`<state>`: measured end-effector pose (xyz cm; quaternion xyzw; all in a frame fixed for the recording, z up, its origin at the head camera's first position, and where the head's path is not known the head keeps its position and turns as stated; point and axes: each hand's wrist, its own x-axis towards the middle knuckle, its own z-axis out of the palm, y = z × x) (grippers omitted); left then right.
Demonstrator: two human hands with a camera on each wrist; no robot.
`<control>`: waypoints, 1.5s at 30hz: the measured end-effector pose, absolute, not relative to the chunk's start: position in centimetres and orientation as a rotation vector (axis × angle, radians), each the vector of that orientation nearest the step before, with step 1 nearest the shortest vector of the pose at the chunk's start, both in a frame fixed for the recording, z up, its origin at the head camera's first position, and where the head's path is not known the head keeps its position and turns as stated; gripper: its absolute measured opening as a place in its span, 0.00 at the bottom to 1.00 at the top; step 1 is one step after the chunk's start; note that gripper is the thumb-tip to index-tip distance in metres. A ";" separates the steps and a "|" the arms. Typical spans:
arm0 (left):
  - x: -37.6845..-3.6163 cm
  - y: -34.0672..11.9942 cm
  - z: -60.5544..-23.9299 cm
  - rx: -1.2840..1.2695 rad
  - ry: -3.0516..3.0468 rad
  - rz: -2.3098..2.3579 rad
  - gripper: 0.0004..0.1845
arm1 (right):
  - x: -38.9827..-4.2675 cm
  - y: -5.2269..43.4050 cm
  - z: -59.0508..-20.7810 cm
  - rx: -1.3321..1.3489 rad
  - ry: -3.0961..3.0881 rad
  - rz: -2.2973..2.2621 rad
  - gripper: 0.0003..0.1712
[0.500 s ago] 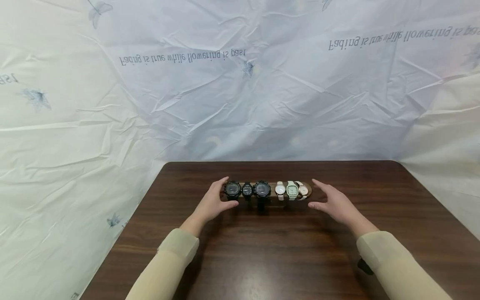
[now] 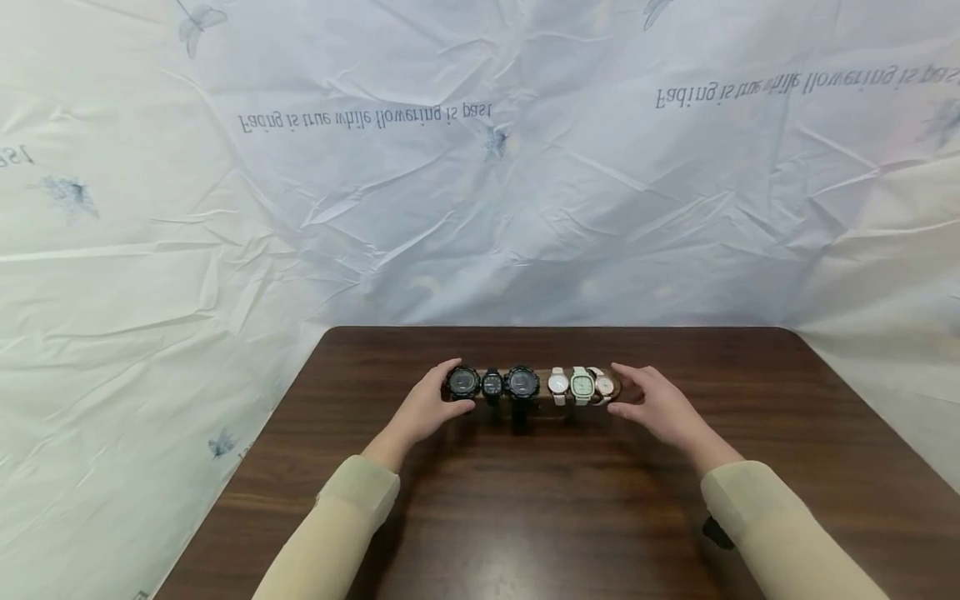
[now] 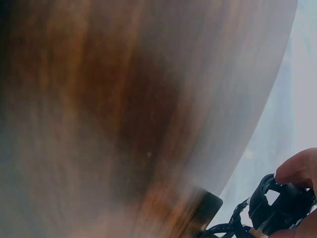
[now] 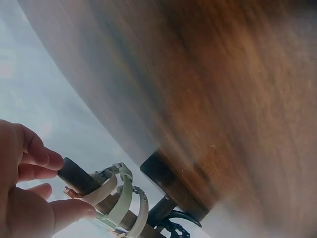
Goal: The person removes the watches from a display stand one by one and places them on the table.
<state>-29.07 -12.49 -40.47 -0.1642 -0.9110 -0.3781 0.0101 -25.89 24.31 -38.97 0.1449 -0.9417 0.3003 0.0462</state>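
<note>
A dark wooden watch stand [image 2: 542,377] stands on the brown table [image 2: 525,517]. Its bar carries three black watches [image 2: 492,383] on the left and three pale watches [image 2: 582,385] on the right. My left hand [image 2: 453,387] grips the bar's left end at the outer black watch [image 3: 280,206], a fingertip [image 3: 297,166] on top and the thumb below. At the other end, my right hand [image 2: 619,388] is curled round the bar [image 4: 75,176] beside the pale straps [image 4: 119,198]. The stand's foot [image 4: 173,183] rests on the table.
A crinkled white sheet [image 2: 480,183] with printed text and dragonflies hangs behind and around the table. The table's far edge [image 2: 555,327] lies just beyond the stand. A small black object [image 2: 714,533] sits under my right sleeve.
Both hands have closed in on the ends of the stand's bar. The right hand moved left onto the right end; the left thumb came up under the black watch.
</note>
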 end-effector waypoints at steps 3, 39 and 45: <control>-29.2 -12.4 -40.3 -0.521 -2.854 -1.196 0.40 | -26.2 24.2 -38.7 0.460 -2.883 0.924 0.39; -29.9 -12.2 -40.5 -0.578 -2.861 -1.170 0.41 | -27.3 23.7 -38.8 0.474 -2.879 0.885 0.31; -29.9 -12.0 -40.5 -0.560 -2.869 -1.164 0.41 | -27.1 24.0 -38.9 0.474 -2.877 0.890 0.33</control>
